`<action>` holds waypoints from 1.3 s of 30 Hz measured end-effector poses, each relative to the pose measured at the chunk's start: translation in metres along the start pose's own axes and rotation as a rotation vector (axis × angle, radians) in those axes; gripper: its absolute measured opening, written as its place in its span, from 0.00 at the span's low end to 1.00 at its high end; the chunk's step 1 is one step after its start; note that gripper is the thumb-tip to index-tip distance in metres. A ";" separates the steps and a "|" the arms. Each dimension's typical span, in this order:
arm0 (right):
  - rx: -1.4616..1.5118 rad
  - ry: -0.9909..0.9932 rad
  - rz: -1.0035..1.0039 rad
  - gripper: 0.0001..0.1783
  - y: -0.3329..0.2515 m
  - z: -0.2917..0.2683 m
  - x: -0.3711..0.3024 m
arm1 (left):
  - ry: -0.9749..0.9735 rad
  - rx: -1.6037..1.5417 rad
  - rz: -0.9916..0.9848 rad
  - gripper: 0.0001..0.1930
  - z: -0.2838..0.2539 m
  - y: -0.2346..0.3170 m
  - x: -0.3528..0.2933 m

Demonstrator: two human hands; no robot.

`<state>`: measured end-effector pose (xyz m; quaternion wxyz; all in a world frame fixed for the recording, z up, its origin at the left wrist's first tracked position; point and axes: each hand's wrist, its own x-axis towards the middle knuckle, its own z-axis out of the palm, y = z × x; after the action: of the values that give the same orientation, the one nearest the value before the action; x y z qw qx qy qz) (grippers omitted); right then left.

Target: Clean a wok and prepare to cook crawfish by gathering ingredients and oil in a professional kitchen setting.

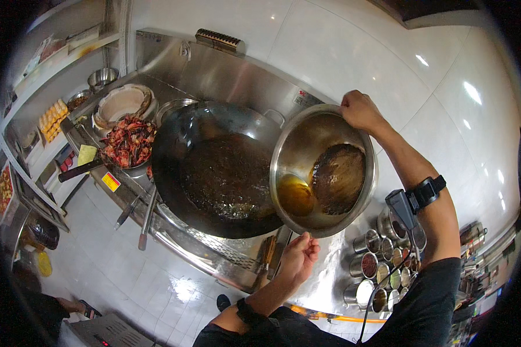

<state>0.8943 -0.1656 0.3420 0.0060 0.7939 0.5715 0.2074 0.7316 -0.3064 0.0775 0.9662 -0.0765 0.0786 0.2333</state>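
My right hand (pixel 360 110) grips the far rim of a large steel bowl (pixel 298 139), which is tilted toward a big black wok (pixel 214 168). Amber oil and a dark sediment patch sit inside the bowl. My left hand (pixel 300 253) is under the bowl's near rim, fingers curled against its underside. The wok holds dark oily liquid and sits on a steel stove (pixel 214 254).
A pan of red dried chillies (pixel 129 141) stands left of the wok, with a ladle handle (pixel 80 170) nearby. Several small steel spice cups (pixel 379 260) cluster at the right. A steel backsplash (pixel 226 75) and white tiled wall rise behind. Shelves with trays stand at the far left.
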 end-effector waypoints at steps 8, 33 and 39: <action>0.585 -0.058 0.230 0.11 0.110 0.061 -0.060 | 0.114 0.454 0.346 0.07 0.008 -0.007 -0.010; 1.294 -0.097 0.444 0.09 0.250 0.144 -0.202 | 0.388 0.791 0.415 0.09 0.001 -0.115 0.006; 1.141 -0.141 0.300 0.08 0.216 0.094 -0.140 | 0.392 0.690 0.411 0.09 0.022 -0.104 -0.008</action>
<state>1.0849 -0.3460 0.2644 -0.4129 0.7557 0.4726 -0.1872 0.7753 -0.3972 0.1121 0.8355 0.2248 0.3471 0.3618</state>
